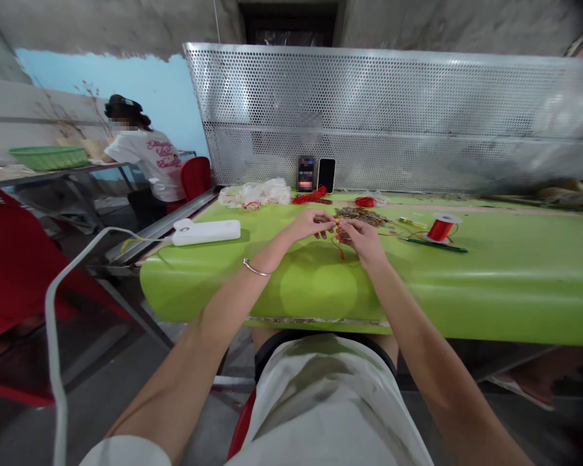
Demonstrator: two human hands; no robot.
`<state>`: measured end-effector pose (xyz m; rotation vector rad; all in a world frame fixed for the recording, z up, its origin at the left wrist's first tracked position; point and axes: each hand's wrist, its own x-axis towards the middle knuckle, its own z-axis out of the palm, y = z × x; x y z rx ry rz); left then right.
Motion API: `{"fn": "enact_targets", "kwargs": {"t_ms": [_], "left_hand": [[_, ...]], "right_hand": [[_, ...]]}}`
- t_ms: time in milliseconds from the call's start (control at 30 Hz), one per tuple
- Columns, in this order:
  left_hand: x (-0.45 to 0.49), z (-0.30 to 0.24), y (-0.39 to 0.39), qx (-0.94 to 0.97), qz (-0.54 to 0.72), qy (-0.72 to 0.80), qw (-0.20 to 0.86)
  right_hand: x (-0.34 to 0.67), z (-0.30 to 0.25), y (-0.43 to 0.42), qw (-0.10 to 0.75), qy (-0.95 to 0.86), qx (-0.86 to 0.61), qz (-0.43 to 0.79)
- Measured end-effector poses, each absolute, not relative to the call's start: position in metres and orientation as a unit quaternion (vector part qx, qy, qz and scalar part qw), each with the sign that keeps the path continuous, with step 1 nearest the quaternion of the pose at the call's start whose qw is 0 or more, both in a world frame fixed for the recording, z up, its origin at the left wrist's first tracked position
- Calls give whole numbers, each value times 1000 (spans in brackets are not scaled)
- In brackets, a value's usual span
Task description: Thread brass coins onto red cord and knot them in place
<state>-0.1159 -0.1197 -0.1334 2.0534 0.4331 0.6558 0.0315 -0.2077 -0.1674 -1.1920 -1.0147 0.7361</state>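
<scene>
Both hands meet over the green table, pinching a thin red cord (341,249) between them. My left hand (312,224) is closed at the fingertips on the cord, and my right hand (362,238) grips it from the other side. Loose cord ends dangle below the fingers. Just behind the hands lies a pile of coin-like brown discs (362,215). To the right stands a spool of red thread (441,228), with a strand running from it toward my right hand. Any small piece within the fingertips is too small to make out.
A dark green pen (434,245) and a yellow-green tool (412,222) lie near the spool. Two phones (326,175) lean against the perforated metal panel (393,123). Red cord bundles (312,195), a plastic bag (260,193) and a white power strip (206,232) are leftward. A person (148,152) sits far left.
</scene>
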Motion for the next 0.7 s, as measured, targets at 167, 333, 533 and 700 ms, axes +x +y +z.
{"fn": "enact_targets", "kwargs": {"t_ms": [167,333,533,700], "left_hand": [[-117,-134,-120,839,260,185,441],[-117,-134,-120,839,251,191,443],[-118,-134,-121,845,254,187,432],[-117,-137,-116,849,257,164,432]], "right_hand": [[30,-167,-211,640,-468,-538,287],[29,-166,-211,645,-459,-542,284],[28,-164,-213,640,-464,-541,286],[28,-163,-215,631,-474,-541,291]]}}
